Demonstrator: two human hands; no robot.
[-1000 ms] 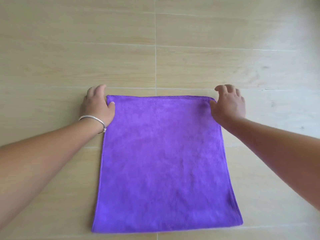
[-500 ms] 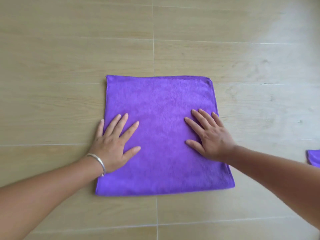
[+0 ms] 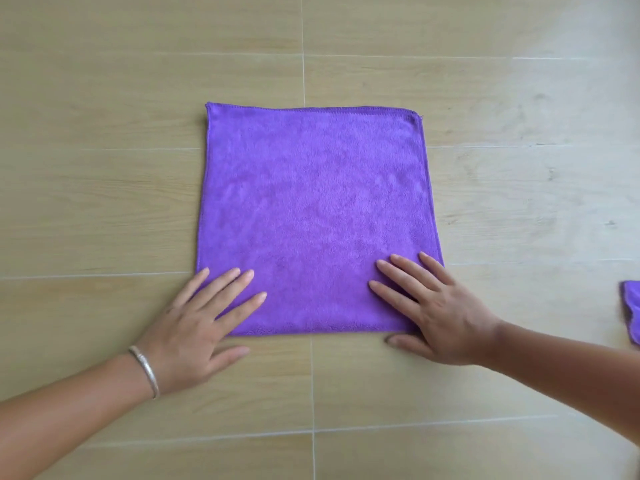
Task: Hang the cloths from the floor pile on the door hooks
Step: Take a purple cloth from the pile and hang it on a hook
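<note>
A purple cloth (image 3: 311, 209) lies flat on the tiled floor, spread as a neat square with a stitched far edge. My left hand (image 3: 197, 327), with a silver bangle on the wrist, rests flat on the cloth's near left corner, fingers straight and spread. My right hand (image 3: 436, 313) presses flat on the near right corner, its thumb on the floor just in front of the cloth's edge. Neither hand grips the fabric. No door or hooks are in view.
Another purple cloth (image 3: 632, 310) pokes in at the right edge of the view, mostly cut off. The floor (image 3: 104, 168) is light wood-look tile with pale grout lines on all sides.
Both hands slid from the cloth's far corners over its middle to its near corners, flat on the fabric. The view pulled back, and a second cloth came into sight at the right.
</note>
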